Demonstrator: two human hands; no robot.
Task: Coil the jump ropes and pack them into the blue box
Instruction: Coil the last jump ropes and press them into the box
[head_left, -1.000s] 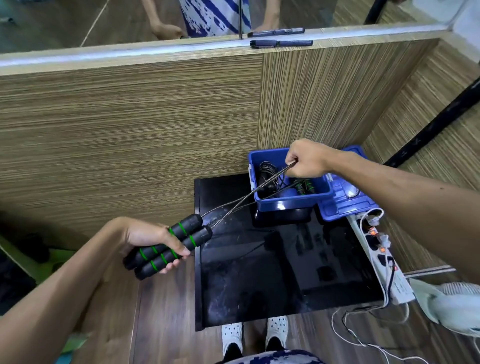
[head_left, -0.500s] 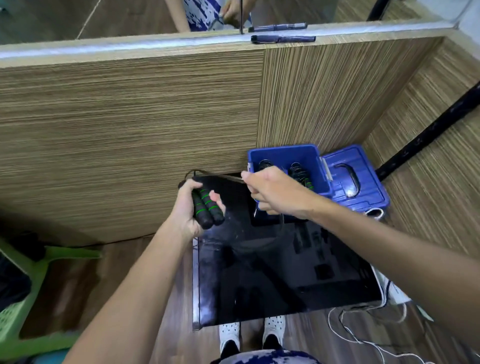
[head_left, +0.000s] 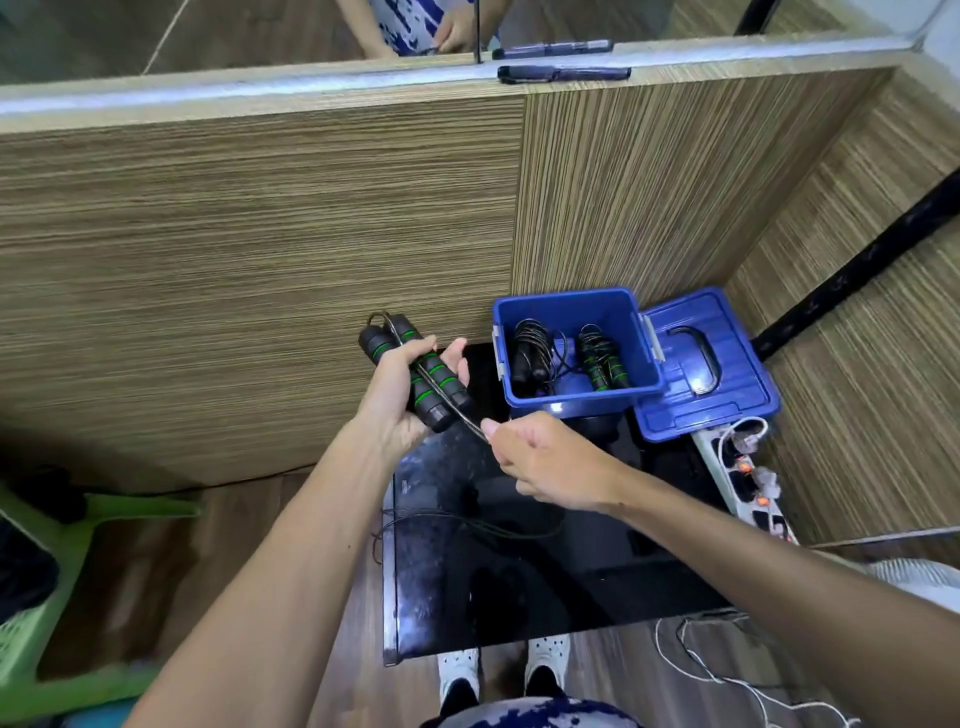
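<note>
left hand (head_left: 402, 387) wrapped round both green-striped handles (head_left: 422, 375), right hand (head_left: 548, 460) pinching the cord (head_left: 467, 421) tight, blue box (head_left: 571, 402) just beside

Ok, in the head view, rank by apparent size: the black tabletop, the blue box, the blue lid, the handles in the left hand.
1. black tabletop
2. blue box and blue lid: look alike, unranked
3. handles

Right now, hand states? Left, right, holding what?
Left hand: fingers curled round the two jump rope handles, holding them.
Right hand: closed, pinching the rope cord just below the handles.
</note>
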